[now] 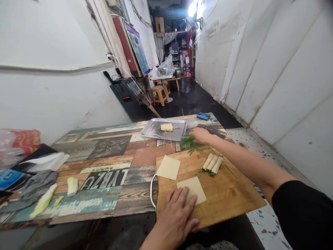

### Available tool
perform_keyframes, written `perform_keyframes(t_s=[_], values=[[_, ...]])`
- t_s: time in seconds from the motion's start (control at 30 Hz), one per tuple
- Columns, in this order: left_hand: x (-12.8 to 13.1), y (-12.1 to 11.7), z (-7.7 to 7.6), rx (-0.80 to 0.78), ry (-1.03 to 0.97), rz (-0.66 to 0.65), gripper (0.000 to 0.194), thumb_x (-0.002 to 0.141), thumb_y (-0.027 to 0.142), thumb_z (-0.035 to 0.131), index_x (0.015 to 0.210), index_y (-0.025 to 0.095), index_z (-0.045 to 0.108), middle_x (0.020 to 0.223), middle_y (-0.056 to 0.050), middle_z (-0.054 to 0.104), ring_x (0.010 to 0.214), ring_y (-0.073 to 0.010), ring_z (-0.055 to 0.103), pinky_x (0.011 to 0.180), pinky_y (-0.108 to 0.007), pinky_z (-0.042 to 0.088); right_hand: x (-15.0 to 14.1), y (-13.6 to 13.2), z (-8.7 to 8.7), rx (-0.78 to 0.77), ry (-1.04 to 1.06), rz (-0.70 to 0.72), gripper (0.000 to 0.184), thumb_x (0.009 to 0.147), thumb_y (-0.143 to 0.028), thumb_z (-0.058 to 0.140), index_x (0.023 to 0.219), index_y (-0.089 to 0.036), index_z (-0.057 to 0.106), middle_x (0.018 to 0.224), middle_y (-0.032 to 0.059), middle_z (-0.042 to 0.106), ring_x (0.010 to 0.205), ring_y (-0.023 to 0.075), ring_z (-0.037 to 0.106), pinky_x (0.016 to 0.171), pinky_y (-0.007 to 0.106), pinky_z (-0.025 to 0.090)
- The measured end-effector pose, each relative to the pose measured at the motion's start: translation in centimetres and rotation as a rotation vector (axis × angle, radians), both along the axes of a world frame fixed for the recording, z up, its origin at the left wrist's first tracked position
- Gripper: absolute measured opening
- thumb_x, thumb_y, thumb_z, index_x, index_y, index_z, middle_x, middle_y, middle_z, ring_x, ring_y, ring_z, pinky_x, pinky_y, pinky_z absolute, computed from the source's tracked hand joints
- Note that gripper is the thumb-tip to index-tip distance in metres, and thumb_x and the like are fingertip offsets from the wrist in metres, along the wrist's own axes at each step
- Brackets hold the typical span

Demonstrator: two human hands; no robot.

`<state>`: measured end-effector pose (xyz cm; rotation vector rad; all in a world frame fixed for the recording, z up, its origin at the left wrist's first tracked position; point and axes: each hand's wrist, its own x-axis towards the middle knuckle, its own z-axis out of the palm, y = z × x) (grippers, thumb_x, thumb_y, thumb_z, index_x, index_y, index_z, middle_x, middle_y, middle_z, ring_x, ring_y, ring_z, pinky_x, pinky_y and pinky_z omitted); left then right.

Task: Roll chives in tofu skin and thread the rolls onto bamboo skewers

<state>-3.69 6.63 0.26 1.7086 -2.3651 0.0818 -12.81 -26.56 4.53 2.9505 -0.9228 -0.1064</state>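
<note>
My left hand (176,214) lies flat with fingers spread on the near edge of a wooden cutting board (229,194), fingertips touching a pale square tofu sheet (193,190). A second square sheet (168,167) lies further up the board. My right hand (201,134) reaches to the board's far corner and rests on a bunch of green chives (189,142); its fingers curl over them. Three rolled sheets on thin skewers (212,163) lie on the board below that hand.
A metal tray (153,131) holds one skewered roll (167,127) beyond the board. A blue object (203,116) lies at the table's far end. Plastic bags, a grey cloth (33,185) and pale vegetable pieces (72,185) sit at the left. Walls line both sides; stools stand far back.
</note>
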Motion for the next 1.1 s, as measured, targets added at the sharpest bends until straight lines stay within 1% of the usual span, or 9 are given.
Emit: perform_keyframes(t_s=[0.13, 0.27, 0.4, 0.6, 0.77, 0.87, 0.93, 1.03, 1.1], values=[[0.3, 0.2, 0.2, 0.017, 0.028, -0.004, 0.047, 0.089, 0.048, 0.053, 0.132, 0.028, 0.052, 0.134, -0.008, 0.056, 0.117, -0.0292, 0.054, 0.094, -0.049, 0.046, 2.0, -0.5, -0.5, 0.051, 0.072, 0.037, 0.053, 0.073, -0.026, 0.073, 0.124, -0.017, 0.060, 0.114, 0.0154, 0.064, 0.103, 0.0286, 0.061, 0.079, 0.031, 0.047], [0.5, 0.2, 0.3, 0.082, 0.013, -0.019, 0.052, 0.088, 0.039, 0.057, 0.137, 0.026, 0.047, 0.139, -0.010, 0.052, 0.120, -0.0294, 0.051, 0.098, -0.050, 0.044, 2.5, -0.6, -1.2, 0.124, 0.132, 0.103, 0.034, 0.077, -0.027, 0.068, 0.110, -0.017, 0.068, 0.103, 0.0116, 0.070, 0.092, 0.0237, 0.065, 0.072, 0.026, 0.047], [0.6, 0.4, 0.5, 0.094, 0.022, -0.048, 0.057, 0.087, 0.039, 0.058, 0.140, 0.024, 0.042, 0.142, -0.010, 0.048, 0.124, -0.0297, 0.048, 0.099, -0.050, 0.043, 2.2, -0.4, -1.5, 0.115, 0.090, 0.144, 0.021, 0.079, -0.016, 0.060, 0.096, -0.011, 0.072, 0.099, 0.0163, 0.070, 0.092, 0.0246, 0.064, 0.073, 0.027, 0.045], [2.2, -1.1, 1.8, -0.153, 0.133, -0.028, 0.047, 0.091, 0.031, 0.053, 0.136, 0.017, 0.047, 0.136, -0.012, 0.054, 0.123, -0.0268, 0.050, 0.098, -0.045, 0.042, 1.6, -1.4, 0.9, 0.140, -0.154, 0.174, 0.015, 0.079, -0.016, 0.059, 0.084, -0.012, 0.073, 0.088, 0.0109, 0.070, 0.082, 0.0195, 0.061, 0.070, 0.025, 0.040], [5.3, -6.3, 2.8, -0.366, 0.442, 0.172, 0.028, 0.093, 0.026, 0.049, 0.113, 0.016, 0.066, 0.109, -0.010, 0.070, 0.101, -0.0201, 0.064, 0.089, -0.037, 0.049, 0.7, -3.0, 2.9, 0.212, -0.465, 0.046, 0.021, 0.082, -0.028, 0.058, 0.074, -0.013, 0.071, 0.061, 0.0002, 0.059, 0.063, 0.0132, 0.050, 0.061, 0.024, 0.034], [6.6, -10.3, 3.2, -0.299, 0.617, 0.268, 0.029, 0.093, 0.029, 0.048, 0.108, 0.016, 0.069, 0.109, -0.009, 0.071, 0.103, -0.0204, 0.065, 0.093, -0.036, 0.049, -0.3, -3.6, 3.7, 0.294, -0.636, -0.053, 0.024, 0.079, -0.032, 0.060, 0.066, -0.014, 0.068, 0.050, -0.0046, 0.047, 0.054, 0.0097, 0.042, 0.056, 0.023, 0.029], [6.7, -13.3, 3.6, -0.232, 0.695, 0.300, 0.032, 0.091, 0.027, 0.048, 0.111, 0.014, 0.068, 0.115, -0.011, 0.068, 0.109, -0.0224, 0.062, 0.099, -0.038, 0.045, -0.9, -3.6, 4.0, 0.388, -0.774, -0.119, 0.024, 0.077, -0.033, 0.063, 0.063, -0.013, 0.065, 0.049, -0.0051, 0.046, 0.052, 0.0085, 0.040, 0.054, 0.023, 0.028], [5.7, -18.1, 4.4, -0.118, 0.855, 0.379, 0.041, 0.087, 0.025, 0.053, 0.125, 0.010, 0.060, 0.130, -0.016, 0.059, 0.123, -0.0264, 0.053, 0.108, -0.042, 0.036, -1.4, -3.0, 4.4, 0.566, -0.946, -0.194, 0.031, 0.074, -0.040, 0.068, 0.059, -0.013, 0.060, 0.048, -0.0040, 0.048, 0.049, 0.0079, 0.039, 0.049, 0.022, 0.029], [4.6, -21.1, 4.9, -0.047, 1.032, 0.366, 0.052, 0.083, 0.027, 0.062, 0.131, 0.010, 0.052, 0.139, -0.017, 0.050, 0.134, -0.0287, 0.042, 0.113, -0.043, 0.026, -1.5, -2.3, 4.5, 0.686, -1.007, -0.209, 0.036, 0.070, -0.044, 0.072, 0.057, -0.014, 0.057, 0.046, -0.0034, 0.049, 0.046, 0.0077, 0.040, 0.047, 0.022, 0.030]])
